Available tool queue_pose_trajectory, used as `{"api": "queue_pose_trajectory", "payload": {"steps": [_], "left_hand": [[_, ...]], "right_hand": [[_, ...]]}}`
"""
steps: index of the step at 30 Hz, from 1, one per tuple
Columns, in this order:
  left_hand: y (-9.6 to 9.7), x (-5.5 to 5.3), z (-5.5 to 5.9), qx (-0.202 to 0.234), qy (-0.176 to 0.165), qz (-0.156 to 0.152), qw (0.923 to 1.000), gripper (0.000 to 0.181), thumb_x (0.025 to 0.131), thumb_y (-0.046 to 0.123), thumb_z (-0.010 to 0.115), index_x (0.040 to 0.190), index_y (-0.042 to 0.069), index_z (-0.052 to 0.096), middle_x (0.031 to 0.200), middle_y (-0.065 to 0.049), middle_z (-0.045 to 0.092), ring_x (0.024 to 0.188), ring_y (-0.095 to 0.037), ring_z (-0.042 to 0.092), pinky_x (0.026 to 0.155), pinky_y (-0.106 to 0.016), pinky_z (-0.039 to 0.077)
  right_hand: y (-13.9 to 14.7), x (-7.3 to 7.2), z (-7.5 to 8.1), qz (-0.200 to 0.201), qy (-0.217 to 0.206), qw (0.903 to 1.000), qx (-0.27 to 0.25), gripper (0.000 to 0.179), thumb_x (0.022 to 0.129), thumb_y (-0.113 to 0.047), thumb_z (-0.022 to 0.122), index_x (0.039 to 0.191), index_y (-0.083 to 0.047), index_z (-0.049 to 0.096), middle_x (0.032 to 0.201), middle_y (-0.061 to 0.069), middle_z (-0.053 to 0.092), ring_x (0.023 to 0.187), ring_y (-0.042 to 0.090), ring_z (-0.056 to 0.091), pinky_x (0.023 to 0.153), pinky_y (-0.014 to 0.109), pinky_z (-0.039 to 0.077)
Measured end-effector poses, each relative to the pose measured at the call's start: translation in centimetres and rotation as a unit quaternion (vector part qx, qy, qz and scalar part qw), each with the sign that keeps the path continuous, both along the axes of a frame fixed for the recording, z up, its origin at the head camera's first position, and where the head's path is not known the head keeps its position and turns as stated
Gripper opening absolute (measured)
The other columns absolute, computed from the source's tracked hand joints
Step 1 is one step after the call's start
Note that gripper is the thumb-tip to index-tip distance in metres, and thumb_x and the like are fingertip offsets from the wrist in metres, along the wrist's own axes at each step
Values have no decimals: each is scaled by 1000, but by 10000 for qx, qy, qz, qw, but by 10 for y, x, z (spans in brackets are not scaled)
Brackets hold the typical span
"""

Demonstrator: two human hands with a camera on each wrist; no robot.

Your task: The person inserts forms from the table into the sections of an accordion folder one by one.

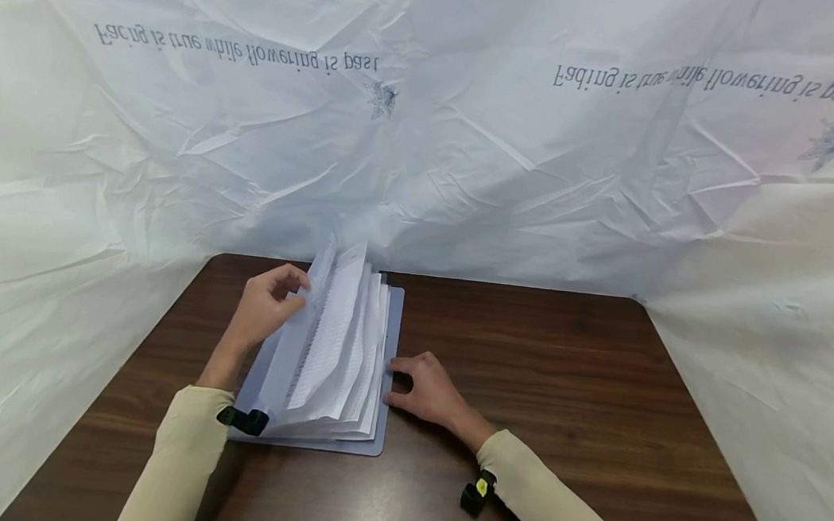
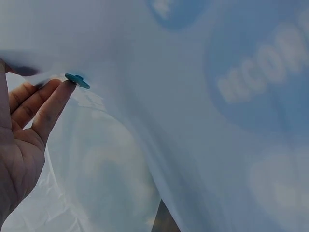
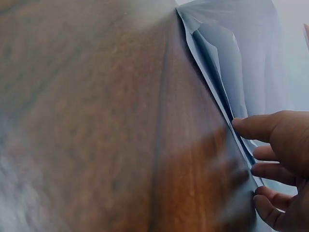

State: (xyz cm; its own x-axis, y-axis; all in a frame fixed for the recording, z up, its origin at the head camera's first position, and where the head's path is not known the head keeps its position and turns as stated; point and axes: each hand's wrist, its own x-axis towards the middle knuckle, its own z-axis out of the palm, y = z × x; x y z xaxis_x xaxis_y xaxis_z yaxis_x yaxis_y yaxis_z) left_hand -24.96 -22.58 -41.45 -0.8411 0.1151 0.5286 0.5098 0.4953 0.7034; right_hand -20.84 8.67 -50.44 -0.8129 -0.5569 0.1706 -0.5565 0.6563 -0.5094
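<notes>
A translucent blue plastic document folder [image 1: 397, 315] lies on the table with its cover [image 1: 289, 356] lifted at a slant. Several printed sheets of paper [image 1: 334, 327] stand fanned out inside it. My left hand [image 1: 271, 299] pinches the raised cover near its far end. In the left wrist view, a teal snap button [image 2: 77, 80] sits at a fingertip of that hand, and blurred pale lettering shows on the plastic. My right hand [image 1: 427, 389] rests at the folder's right edge. Its thumb and fingertips touch that edge in the right wrist view, spread apart along it.
The dark wooden table [image 1: 539, 379] extends to the right of the folder. White crinkled sheeting [image 1: 465, 176] with printed text hangs behind the table and at both sides. Small black cameras [image 1: 242, 420] are strapped at both wrists.
</notes>
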Motion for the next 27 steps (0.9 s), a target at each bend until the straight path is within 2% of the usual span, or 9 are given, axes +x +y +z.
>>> {"api": "queue_pose_trajectory", "payload": {"steps": [4,9,11,14,16,18,21,27], "left_hand": [[4,1,-2,-70,-225,-147,9996,19,84,-3,68,100,6,70,95,-12,72,87,-19,67,64,-23,50],[9,3,-2,-170,-501,-250,9983,19,87,-4,69,103,5,69,99,-12,72,89,-17,66,70,-25,54],[12,6,1,-257,-565,-353,9975,18,87,-5,69,104,2,69,101,-14,71,90,-19,66,71,-26,55],[20,16,13,-433,-574,-553,9959,19,87,-6,69,107,-4,68,105,-18,70,92,-26,67,75,-27,56],[23,18,15,-477,-551,-663,9951,22,87,-8,70,108,-7,67,108,-21,68,93,-32,67,77,-33,58],[24,18,13,-471,-537,-736,9947,24,87,-8,71,110,-8,67,111,-22,67,96,-36,67,80,-40,59],[23,11,-1,-383,-599,-802,9942,26,88,-6,72,113,-5,67,115,-20,65,101,-38,67,83,-51,58],[27,5,-14,-512,-783,-1033,9902,29,93,9,74,120,2,69,133,-18,62,117,-36,65,89,-50,57]], "right_hand": [[-2,3,1,-34,68,9999,153,52,87,-37,82,128,-6,71,132,6,68,119,23,58,102,39,44],[-4,5,1,-106,59,9994,326,52,86,-39,83,126,-8,72,135,7,67,116,24,57,99,39,46],[-5,6,1,-126,55,9992,364,51,85,-40,83,124,-8,73,136,7,66,115,24,56,98,38,47],[-6,7,3,-136,76,9992,368,49,85,-39,83,121,-8,75,136,7,66,115,26,57,97,40,48],[-6,9,5,-147,55,9992,366,48,85,-38,83,121,-8,75,136,7,66,116,26,57,97,40,48],[-5,10,6,-160,25,9993,351,48,85,-38,83,121,-7,75,136,8,65,116,27,57,97,41,48],[-5,11,6,-172,-5,9993,331,48,85,-38,83,121,-7,75,137,8,65,116,27,57,96,40,49],[-4,11,2,-179,-4,9993,314,48,86,-39,83,121,-8,75,137,7,65,115,25,56,96,39,48]]}}
